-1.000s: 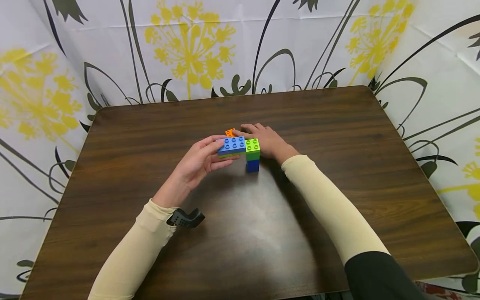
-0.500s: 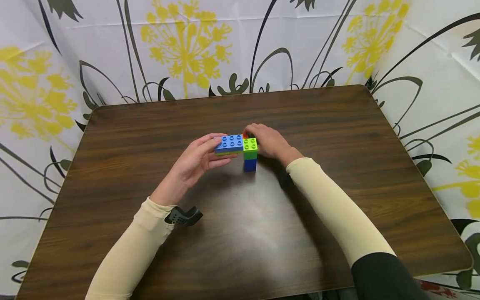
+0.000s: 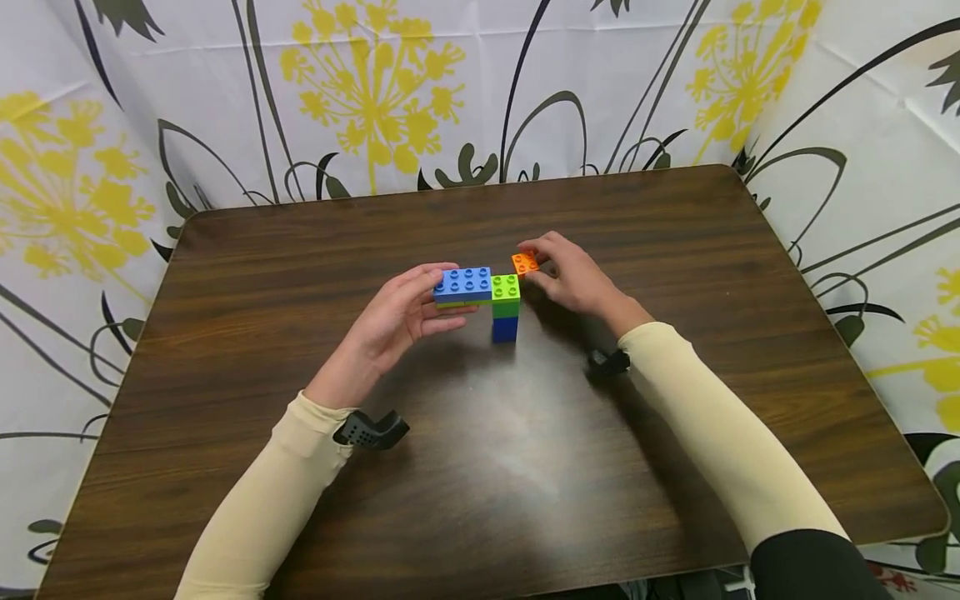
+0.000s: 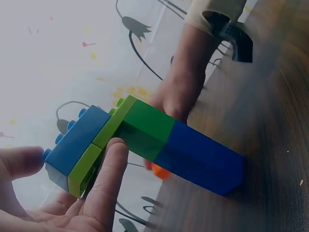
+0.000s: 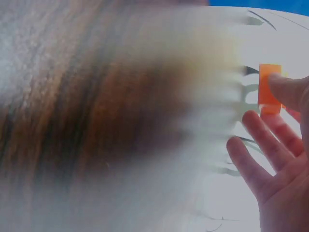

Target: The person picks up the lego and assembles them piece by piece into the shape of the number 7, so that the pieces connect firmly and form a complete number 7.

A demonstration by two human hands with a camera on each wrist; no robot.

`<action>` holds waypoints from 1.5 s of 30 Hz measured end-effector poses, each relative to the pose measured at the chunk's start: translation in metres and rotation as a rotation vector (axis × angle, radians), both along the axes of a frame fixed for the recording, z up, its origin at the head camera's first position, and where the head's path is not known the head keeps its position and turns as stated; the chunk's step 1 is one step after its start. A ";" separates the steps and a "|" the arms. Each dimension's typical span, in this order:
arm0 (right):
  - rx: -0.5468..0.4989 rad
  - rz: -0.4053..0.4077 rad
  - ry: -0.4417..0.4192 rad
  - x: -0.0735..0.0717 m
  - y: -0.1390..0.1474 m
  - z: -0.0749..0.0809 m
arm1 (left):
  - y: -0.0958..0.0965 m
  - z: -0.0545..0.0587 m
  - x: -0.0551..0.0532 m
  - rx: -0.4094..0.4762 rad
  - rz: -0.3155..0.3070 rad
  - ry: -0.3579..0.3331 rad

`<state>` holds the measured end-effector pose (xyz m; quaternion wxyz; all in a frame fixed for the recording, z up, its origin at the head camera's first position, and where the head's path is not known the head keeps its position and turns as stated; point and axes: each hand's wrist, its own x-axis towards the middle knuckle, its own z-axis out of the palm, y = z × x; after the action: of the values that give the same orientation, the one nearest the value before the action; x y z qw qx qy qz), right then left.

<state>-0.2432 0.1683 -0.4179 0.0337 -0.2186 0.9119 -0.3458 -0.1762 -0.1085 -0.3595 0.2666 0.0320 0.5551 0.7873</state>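
My left hand point(image 3: 393, 321) grips the free end of a light blue toy brick point(image 3: 462, 285), thumb on its outer end and fingers beneath. In the left wrist view this brick sits on lime green pieces point(image 4: 85, 162), which reach over a green brick point(image 4: 147, 128). Below that, a dark blue brick point(image 4: 200, 157) forms the foot of the column, standing on the table. Just behind and right of the column, my right hand point(image 3: 576, 277) pinches a small orange brick point(image 3: 525, 263) between thumb and fingers, studs up. The right wrist view shows its other fingers spread.
The dark wood-grain table point(image 3: 315, 242) stretches out around both hands. A white cloth point(image 3: 465, 75) with yellow flowers and grey stems hangs behind it and along the sides. Each wrist wears a black camera mount point(image 3: 372, 430).
My right hand has taken hold of the orange brick behind the structure and moved it right. My left hand keeps its grip on the light blue brick, almost still.
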 end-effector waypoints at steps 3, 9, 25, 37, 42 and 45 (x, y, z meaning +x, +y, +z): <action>-0.085 -0.036 0.001 0.004 0.007 0.009 | -0.001 -0.001 -0.001 0.018 0.003 -0.006; -0.176 -0.059 0.019 0.013 0.015 0.024 | -0.001 -0.002 -0.001 0.038 0.013 -0.006; -0.283 0.019 0.086 0.039 0.014 0.052 | 0.003 -0.004 -0.002 0.013 -0.004 0.015; -0.296 0.140 0.136 0.053 -0.003 0.060 | 0.003 -0.004 -0.002 0.006 -0.005 0.012; -0.273 0.142 0.123 0.053 -0.006 0.059 | 0.003 -0.004 -0.002 0.006 -0.004 0.007; -0.274 0.150 0.121 0.054 -0.007 0.059 | 0.003 -0.004 -0.002 0.010 -0.004 0.010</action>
<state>-0.1889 0.1612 -0.3584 -0.0256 -0.3089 0.8377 -0.4496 -0.1780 -0.1050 -0.3633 0.2654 0.0384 0.5526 0.7892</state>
